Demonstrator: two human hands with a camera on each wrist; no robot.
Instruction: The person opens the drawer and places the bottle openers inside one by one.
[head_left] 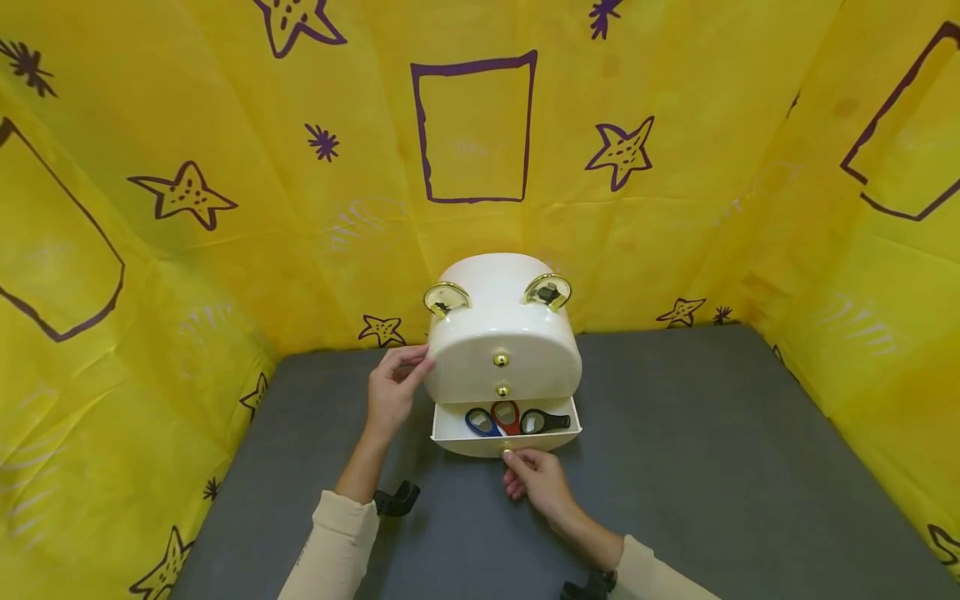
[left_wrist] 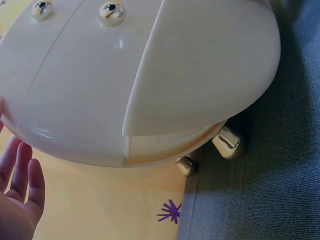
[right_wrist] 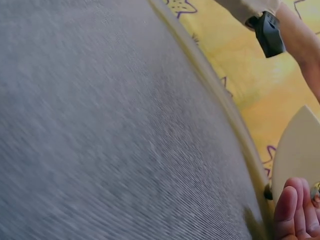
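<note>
A white rounded drawer box with gold ear-shaped pieces on top stands on the grey table. Its lowest drawer is pulled out, showing three oval-ringed things that look like small magnifiers: blue, red and black. My right hand pinches the gold knob on that drawer's front; in the right wrist view the fingers partly cover the knob. Against the box's left side, my left hand rests with fairly straight fingers, as the left wrist view partly shows.
Two more gold knobs sit on the upper front of the box. Short gold feet hold it off the grey tabletop. Yellow cloth walls with purple drawings enclose the table behind and at both sides.
</note>
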